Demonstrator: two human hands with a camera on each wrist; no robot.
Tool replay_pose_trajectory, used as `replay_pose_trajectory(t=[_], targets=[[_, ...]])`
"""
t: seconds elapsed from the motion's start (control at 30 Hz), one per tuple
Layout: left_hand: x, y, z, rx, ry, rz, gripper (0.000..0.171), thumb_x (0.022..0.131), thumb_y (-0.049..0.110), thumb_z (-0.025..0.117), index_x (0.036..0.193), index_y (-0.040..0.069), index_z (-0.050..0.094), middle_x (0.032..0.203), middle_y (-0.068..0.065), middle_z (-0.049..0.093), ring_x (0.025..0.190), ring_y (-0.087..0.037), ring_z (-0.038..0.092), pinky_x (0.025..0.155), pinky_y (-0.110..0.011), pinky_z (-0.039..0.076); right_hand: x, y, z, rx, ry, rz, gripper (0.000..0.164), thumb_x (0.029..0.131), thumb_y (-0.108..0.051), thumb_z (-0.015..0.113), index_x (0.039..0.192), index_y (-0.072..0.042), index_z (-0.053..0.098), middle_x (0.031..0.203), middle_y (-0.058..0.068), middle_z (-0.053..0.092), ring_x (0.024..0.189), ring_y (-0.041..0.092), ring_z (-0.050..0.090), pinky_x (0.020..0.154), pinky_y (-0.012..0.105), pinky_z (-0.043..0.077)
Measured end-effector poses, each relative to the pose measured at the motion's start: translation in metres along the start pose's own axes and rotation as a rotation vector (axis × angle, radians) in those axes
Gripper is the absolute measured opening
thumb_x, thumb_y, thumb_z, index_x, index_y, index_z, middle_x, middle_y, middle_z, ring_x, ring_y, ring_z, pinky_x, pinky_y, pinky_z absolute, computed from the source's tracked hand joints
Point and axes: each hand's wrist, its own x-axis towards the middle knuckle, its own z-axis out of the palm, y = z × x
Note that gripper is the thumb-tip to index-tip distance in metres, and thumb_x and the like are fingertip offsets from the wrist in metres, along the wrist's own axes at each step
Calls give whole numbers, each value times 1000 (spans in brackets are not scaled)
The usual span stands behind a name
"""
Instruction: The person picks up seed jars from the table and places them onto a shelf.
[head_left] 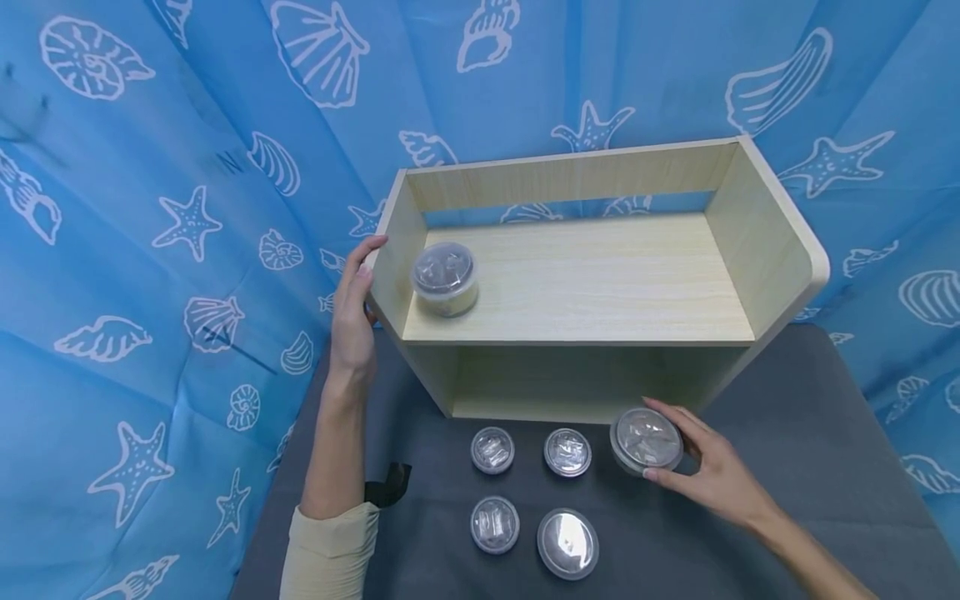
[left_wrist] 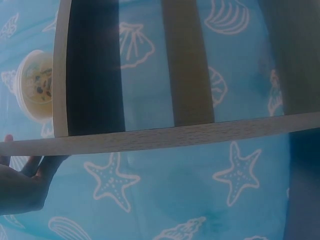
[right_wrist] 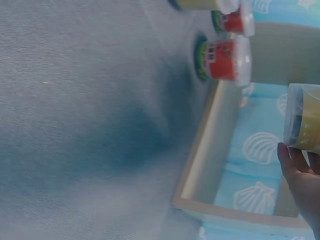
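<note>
My right hand [head_left: 708, 467] grips a round lidded tub [head_left: 647, 437] at its side, in front of the shelf's lower opening. In the right wrist view this tub [right_wrist: 311, 120] shows a yellow label and a clear lid, held by the fingertips. My left hand [head_left: 352, 321] holds the left side panel of the light wooden shelf [head_left: 600, 275], with fingertips at its edge. The left wrist view has that hand [left_wrist: 22, 185] against the panel's outer face. Another yellow tub [head_left: 446, 279] with a clear lid stands at the left end of the upper board.
Several lidded tubs stand on the grey cloth before the shelf, among them a small tub [head_left: 492, 450] and a wider one [head_left: 567, 543]. A red-labelled tub [right_wrist: 222, 60] shows in the right wrist view. A blue shell-patterned curtain [head_left: 187, 333] hangs behind.
</note>
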Motion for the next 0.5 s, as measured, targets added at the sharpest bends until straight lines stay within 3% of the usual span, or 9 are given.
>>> replay_pose_trajectory(t=[0.13,0.5], targets=[[0,1,-1,0,3,-3,44,105,33,32,143,20,49,141,0,44,122,-26,42,86,-51,37,5,-16,-6,3,-4,-37,91,71,3,86,150,-8,42,140,3,51,120,-3,51,93,7,41],[0,0,0,10,-4,11,44,105,31,31,143,19,49,140,-1,45,120,-25,44,84,-49,38,18,-48,-17,-1,-24,-131,93,68,7,86,150,-6,43,146,0,51,127,-1,49,97,9,40]])
